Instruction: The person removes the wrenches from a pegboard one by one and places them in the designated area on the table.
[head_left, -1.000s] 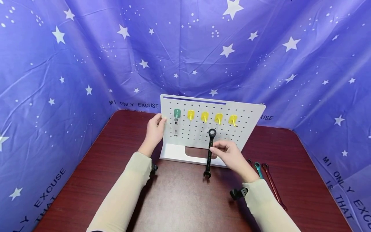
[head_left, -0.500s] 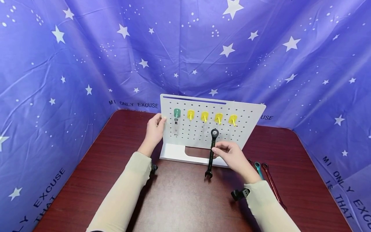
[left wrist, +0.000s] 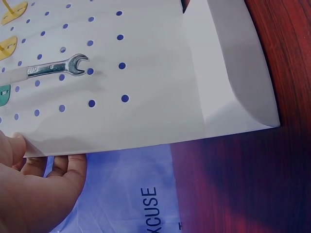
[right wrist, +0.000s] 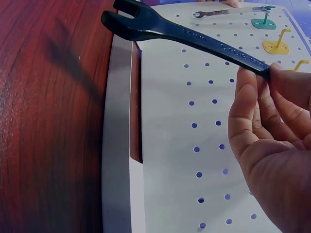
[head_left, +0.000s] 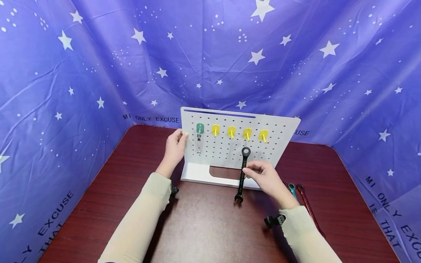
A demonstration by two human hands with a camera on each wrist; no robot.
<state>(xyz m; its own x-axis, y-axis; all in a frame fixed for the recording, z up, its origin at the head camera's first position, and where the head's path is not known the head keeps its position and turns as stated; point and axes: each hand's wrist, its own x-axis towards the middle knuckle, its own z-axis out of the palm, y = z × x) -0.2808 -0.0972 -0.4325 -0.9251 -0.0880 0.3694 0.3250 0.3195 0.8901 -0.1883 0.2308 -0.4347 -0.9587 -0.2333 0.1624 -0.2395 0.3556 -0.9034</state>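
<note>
My right hand (head_left: pixel 264 177) pinches a black combination wrench (head_left: pixel 242 175) by the middle of its shaft, ring end up and open end down, in front of the white pegboard (head_left: pixel 227 149). In the right wrist view the wrench (right wrist: pixel 194 36) sits between thumb and fingertips. My left hand (head_left: pixel 175 146) grips the board's left edge, thumb on the front and fingers behind, as the left wrist view shows. A small silver wrench (left wrist: pixel 53 68) hangs from the green hook (head_left: pixel 200 128). Several yellow hooks (head_left: pixel 231 132) in a row to its right carry nothing.
On the dark red table (head_left: pixel 204 226), right of the board, lie a teal wrench (head_left: pixel 292 189) and a red wrench (head_left: pixel 310 210), partly behind the right forearm. A blue curtain with stars (head_left: pixel 210 54) surrounds the table.
My right hand has shifted slightly to the right with the black wrench, which drops a little lower before the board. The left hand stays on the board's edge.
</note>
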